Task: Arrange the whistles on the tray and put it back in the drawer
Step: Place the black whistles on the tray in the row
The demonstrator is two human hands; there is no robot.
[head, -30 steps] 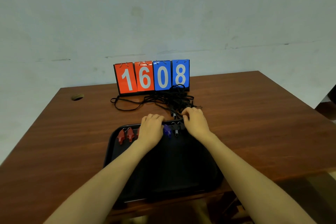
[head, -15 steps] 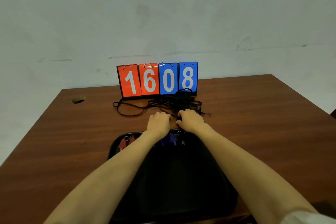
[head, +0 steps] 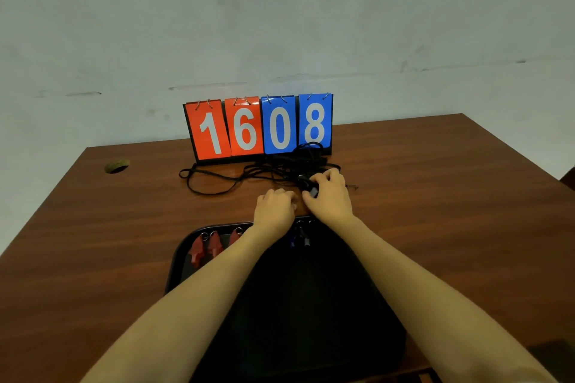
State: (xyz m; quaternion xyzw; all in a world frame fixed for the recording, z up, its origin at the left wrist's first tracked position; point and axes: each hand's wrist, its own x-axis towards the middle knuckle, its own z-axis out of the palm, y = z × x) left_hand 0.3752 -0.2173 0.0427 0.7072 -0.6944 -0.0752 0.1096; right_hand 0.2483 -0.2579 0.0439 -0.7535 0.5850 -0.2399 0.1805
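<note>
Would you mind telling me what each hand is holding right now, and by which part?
The right hand pinches a small dark piece, apparently a whistle, at the cords; where it grips cannot be told. The left hand seems to hold nothing.

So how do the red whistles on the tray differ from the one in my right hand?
The red whistles lie in a row along the far left of the black tray; the dark whistle sits beyond the tray, over the table. The red ones are untouched; the dark one is pinched in the right hand amid tangled black cords. Both have metal rings.
</note>
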